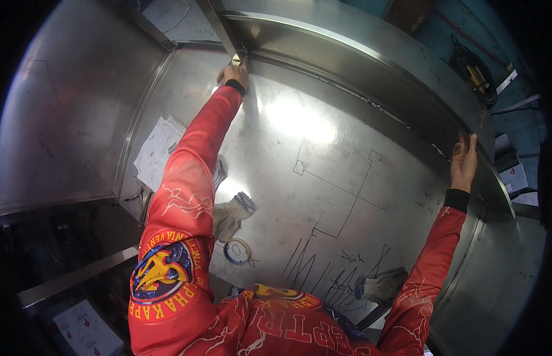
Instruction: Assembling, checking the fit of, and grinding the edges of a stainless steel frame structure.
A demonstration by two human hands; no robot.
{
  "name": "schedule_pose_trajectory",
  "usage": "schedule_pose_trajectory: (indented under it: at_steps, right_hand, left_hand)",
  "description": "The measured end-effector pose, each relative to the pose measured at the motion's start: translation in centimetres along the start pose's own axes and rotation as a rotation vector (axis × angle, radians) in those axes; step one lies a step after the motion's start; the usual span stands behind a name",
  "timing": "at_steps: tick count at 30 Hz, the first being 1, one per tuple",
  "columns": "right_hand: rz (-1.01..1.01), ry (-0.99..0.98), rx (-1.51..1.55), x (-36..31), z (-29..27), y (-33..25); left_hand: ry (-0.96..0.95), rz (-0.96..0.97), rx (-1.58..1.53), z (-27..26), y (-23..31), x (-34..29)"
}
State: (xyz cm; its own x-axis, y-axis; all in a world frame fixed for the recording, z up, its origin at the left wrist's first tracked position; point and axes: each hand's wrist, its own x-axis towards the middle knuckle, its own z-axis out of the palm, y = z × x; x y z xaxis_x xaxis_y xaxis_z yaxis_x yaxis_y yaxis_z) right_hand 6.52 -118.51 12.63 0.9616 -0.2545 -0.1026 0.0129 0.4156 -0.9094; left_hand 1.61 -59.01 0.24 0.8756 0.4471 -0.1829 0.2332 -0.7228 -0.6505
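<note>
A long stainless steel panel (347, 44) with a folded edge spans the far side of a steel work surface (270, 160). My left hand (233, 75) reaches to the panel's left end, by an upright metal bar (216, 26). Its fingers are closed at a small yellowish piece (236, 60), too small to make out. At the panel's right end is my right hand (464, 164), its fingers stretched out against the metal edge. Both arms wear red sleeves with black cuffs.
Between my arms lie a work glove (233, 215), a tape roll (237, 251) and another glove (384, 286). Papers (159, 151) sit beside my left arm. Marker lines cover the steel. A coiled black cable (472, 74) is beyond the panel, far right.
</note>
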Motion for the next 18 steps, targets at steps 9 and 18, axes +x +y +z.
schedule_pose_trajectory:
  at_steps: [9, 18]
  right_hand:
    - [-0.010, -0.008, 0.003, 0.0, -0.1, -0.2]
    - [0.005, -0.036, 0.055, 1.4, -0.2, 0.3]
  left_hand:
    - [0.003, 0.014, -0.019, -0.1, 0.3, 0.2]
    - [0.236, 0.123, -0.420, 0.5, -0.1, -3.1]
